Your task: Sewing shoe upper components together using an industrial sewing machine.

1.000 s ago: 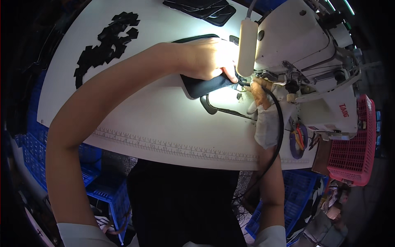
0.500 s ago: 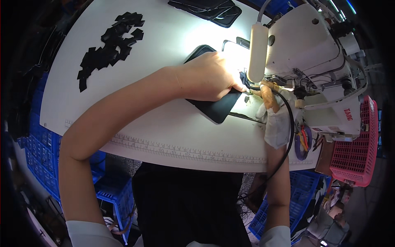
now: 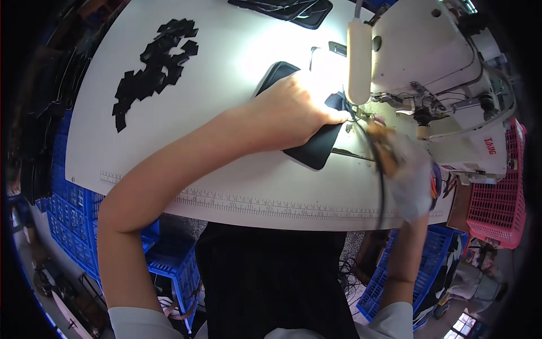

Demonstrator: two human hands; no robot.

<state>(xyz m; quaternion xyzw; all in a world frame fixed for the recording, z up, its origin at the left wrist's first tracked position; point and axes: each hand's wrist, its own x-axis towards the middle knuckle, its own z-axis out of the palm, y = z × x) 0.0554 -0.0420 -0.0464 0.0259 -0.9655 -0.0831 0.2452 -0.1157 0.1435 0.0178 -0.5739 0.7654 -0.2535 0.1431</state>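
My left hand point(image 3: 293, 110) lies over a black padded panel point(image 3: 316, 151) on the white table. Its fingers are closed on the panel's edge, close beside the needle area of a white sewing machine point(image 3: 415, 51). A thin black cord point(image 3: 377, 161) runs from there toward the table's front edge. My right hand point(image 3: 403, 169), in a white glove with tan-coloured finger parts, is near the cord and smeared by motion, so its grip cannot be made out. A white lamp point(image 3: 359, 62) shines strongly on the sewing spot and washes out part of it.
Small black pieces point(image 3: 152, 70) lie in a long cluster at left. More black panels point(image 3: 310, 17) sit at the far edge. A printed ruler point(image 3: 254, 206) follows the table's front. Blue crates point(image 3: 73, 209) and a pink basket point(image 3: 497, 209) stand around the table.
My right hand has moved right and toward me, away from the needle area, and the cord has shifted. The left hand stays on the panel; the whole view has shifted slightly.
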